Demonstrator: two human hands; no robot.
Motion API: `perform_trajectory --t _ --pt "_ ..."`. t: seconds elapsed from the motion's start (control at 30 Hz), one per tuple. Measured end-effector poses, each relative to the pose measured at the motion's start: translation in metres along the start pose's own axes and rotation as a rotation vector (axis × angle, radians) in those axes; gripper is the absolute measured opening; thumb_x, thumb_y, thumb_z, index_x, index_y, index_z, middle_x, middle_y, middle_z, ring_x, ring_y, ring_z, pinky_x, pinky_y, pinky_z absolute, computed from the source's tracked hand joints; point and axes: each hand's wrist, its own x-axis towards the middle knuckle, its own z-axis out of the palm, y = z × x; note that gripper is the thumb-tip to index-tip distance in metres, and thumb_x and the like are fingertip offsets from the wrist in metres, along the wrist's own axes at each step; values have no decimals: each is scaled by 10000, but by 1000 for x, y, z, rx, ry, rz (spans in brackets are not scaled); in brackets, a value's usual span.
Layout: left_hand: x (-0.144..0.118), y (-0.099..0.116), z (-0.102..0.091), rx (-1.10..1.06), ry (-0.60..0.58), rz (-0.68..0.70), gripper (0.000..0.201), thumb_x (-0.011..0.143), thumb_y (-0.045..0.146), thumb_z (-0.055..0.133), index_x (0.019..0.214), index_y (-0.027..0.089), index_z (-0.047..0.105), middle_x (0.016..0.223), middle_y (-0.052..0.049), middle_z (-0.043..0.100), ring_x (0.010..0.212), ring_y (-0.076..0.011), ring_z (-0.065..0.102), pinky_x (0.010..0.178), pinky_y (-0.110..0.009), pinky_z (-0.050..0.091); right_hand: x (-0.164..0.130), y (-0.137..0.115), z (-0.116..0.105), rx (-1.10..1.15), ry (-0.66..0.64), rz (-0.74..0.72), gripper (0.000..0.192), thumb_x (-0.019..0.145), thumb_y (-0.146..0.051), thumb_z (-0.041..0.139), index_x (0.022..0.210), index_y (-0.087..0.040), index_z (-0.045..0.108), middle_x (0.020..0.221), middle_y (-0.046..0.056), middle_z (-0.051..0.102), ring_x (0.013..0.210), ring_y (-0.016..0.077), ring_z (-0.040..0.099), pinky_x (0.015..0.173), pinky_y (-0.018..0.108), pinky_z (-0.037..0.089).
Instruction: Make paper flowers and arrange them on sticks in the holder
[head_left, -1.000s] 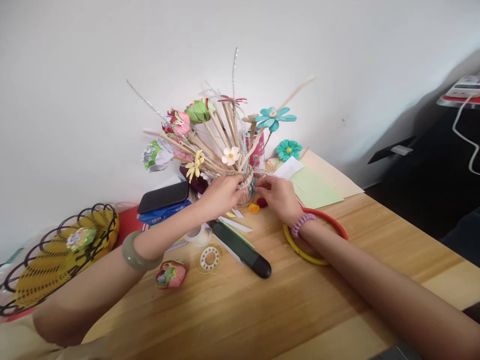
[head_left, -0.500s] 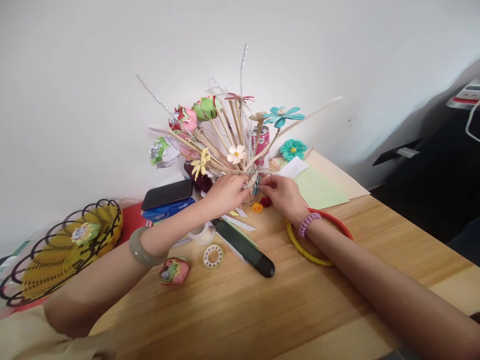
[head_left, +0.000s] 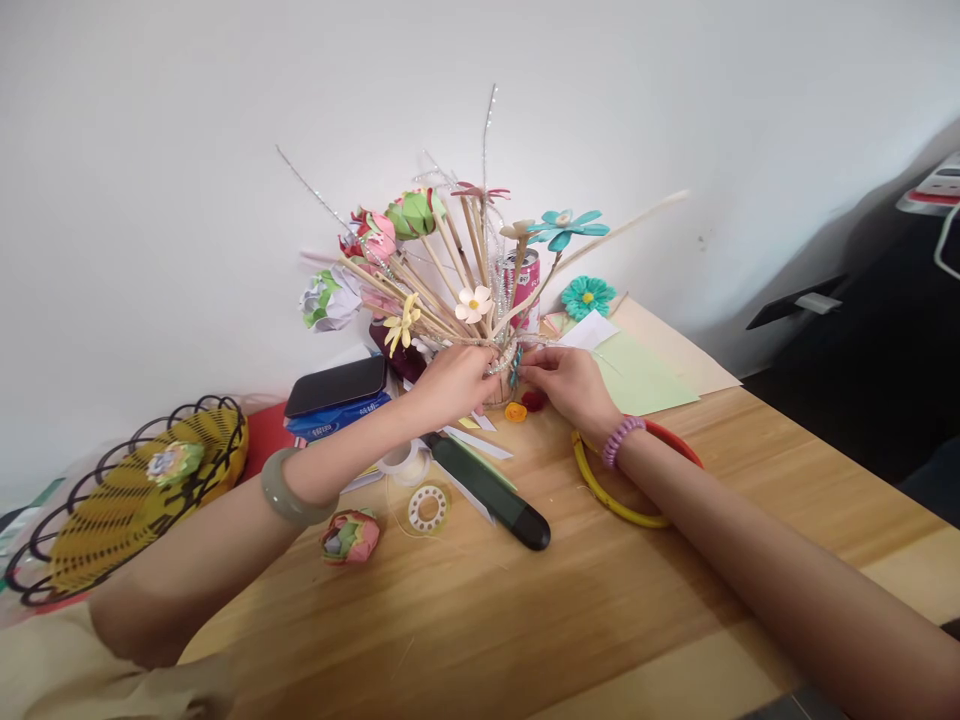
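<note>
Two hands [head_left: 450, 385], one stick bouquet [head_left: 457, 280], one wire basket [head_left: 127, 490], two rings [head_left: 637, 480], one tape spool [head_left: 429, 507], one drinks can [head_left: 523, 290]

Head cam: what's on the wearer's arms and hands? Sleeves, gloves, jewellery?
Both forearms are bare, with no sleeves or gloves. The left hand has a smooth, pale grey-green bangle on its wrist. The right hand has a purple beaded bracelet on its wrist. No rings or markings are discernible.

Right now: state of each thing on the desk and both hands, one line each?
Left hand: gripping bouquet base.
Right hand: pinching bouquet base, opposite side.
Paper flower bouquet: upright, stems fanned out.
Black case: shut, lying flat.
Phone: screen dark, atop blue pack.
Red can: upright behind bouquet.
Folded paper flower: loose on table.
</note>
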Motion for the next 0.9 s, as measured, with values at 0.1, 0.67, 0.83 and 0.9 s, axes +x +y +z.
perform_trajectory --t 0.1,0.67,0.83,0.9 --pt "0 0 -1 -11 -4 4 142 757 186 395 665 179 503 413 50 522 443 -146 605 515 -236 428 2 3 -1 39 -15 2 159 694 -235 558 705 -128 676 595 14 632 517 123 538 497 228 399" --pt "1 0 -2 8 11 25 151 754 191 399 614 185 454 409 48 498 419 -148 586 500 -242 410 -7 -6 0 -14 13 -1 74 689 -173 590 715 -153 656 689 32 679 602 150 599 575 252 436" --pt "0 0 -2 5 7 34 147 752 191 401 618 188 463 395 47 496 460 -158 604 525 -244 419 -6 -2 3 -3 18 -13 95 716 -182 578 756 -155 659 720 33 690 611 144 609 572 243 449" --pt "-1 1 -3 1 3 34 148 748 191 399 607 191 447 386 50 487 448 -154 598 514 -241 414 -5 0 4 -6 21 -19 101 718 -179 575 762 -153 662 724 34 690 612 144 604 572 243 448"
